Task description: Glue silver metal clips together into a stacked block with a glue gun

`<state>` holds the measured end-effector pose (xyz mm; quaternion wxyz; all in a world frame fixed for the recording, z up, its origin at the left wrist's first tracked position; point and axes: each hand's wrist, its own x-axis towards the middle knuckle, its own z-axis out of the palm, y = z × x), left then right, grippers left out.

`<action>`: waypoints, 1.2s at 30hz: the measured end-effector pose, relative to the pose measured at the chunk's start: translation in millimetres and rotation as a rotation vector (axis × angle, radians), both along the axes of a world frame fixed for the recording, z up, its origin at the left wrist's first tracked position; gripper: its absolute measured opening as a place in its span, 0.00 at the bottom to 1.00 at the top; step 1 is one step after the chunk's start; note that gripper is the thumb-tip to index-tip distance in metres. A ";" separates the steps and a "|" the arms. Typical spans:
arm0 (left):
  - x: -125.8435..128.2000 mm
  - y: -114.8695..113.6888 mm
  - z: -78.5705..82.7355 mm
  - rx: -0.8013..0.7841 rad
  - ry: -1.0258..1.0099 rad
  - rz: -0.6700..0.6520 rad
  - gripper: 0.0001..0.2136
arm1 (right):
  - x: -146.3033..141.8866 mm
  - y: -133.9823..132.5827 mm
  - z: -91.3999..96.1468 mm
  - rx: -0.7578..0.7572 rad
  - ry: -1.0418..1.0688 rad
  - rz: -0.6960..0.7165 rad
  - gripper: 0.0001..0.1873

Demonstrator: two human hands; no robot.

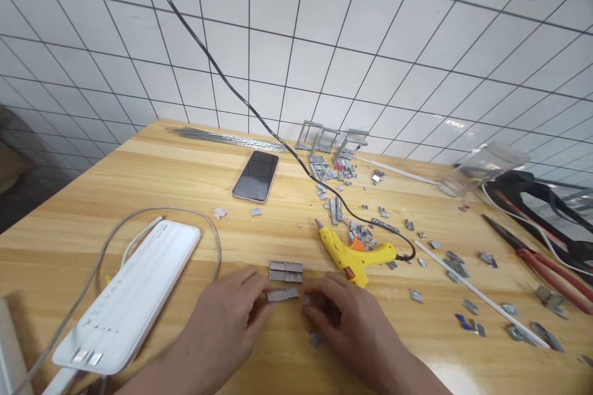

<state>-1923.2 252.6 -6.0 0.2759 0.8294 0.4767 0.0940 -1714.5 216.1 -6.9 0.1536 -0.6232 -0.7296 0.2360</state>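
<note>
My left hand [231, 305] is closed in a pinch at the left end of a short grey strip [283, 293], which lies nearly level. Just beyond it, a flat grey piece made of strips side by side [286, 271] rests on the wooden table. To the right, my right hand [347, 314] has its fingers closed around a small grey piece [307, 300], partly hidden by the fingertips. Another small grey piece [315, 339] sits below that hand. A yellow hot glue gun [354, 256] lies on its side just past my right hand.
A white power strip [134, 296] with a cable is at left; a phone [256, 177] lies further back. Grey scraps [364, 233], a white stick [482, 293] and red-handled pliers [532, 256] are on the right. Small grey frames [345, 143] stand near the tiled wall. A black cord crosses above.
</note>
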 end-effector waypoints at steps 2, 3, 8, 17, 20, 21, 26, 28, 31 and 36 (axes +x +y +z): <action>0.7 -0.4 2.0 -0.006 -0.007 -0.002 0.06 | -0.5 -0.6 0.1 0.017 -0.008 -0.008 0.10; 1.2 -0.3 2.9 -0.011 -0.011 -0.002 0.06 | -0.5 -0.8 0.0 0.030 -0.001 -0.010 0.10; 4.4 2.0 4.7 -0.017 0.041 -0.013 0.04 | -2.3 -0.2 -3.1 0.085 0.090 0.029 0.08; 5.8 1.5 -1.3 0.055 0.022 -0.047 0.04 | -8.4 -0.9 -3.9 0.068 0.043 0.031 0.05; 5.2 0.9 -2.0 0.050 0.027 -0.040 0.05 | -8.1 -0.6 -1.9 0.070 0.036 0.022 0.05; 5.0 0.7 -1.7 0.048 0.028 -0.038 0.05 | -7.8 -0.4 -1.5 0.074 0.046 0.019 0.05; 8.2 -1.2 3.8 0.059 0.034 -0.031 0.05 | -6.5 1.1 -2.9 0.078 0.107 0.032 0.07; 12.0 -2.1 6.0 0.060 0.053 -0.037 0.06 | -6.9 1.6 -3.9 0.072 0.106 0.033 0.07; 18.0 -3.3 5.9 0.072 0.098 -0.045 0.07 | -8.6 2.6 -4.5 0.071 0.073 0.019 0.07; 22.9 -3.4 0.9 0.139 0.091 -0.031 0.08 | -10.6 3.9 -3.2 0.066 0.030 0.020 0.06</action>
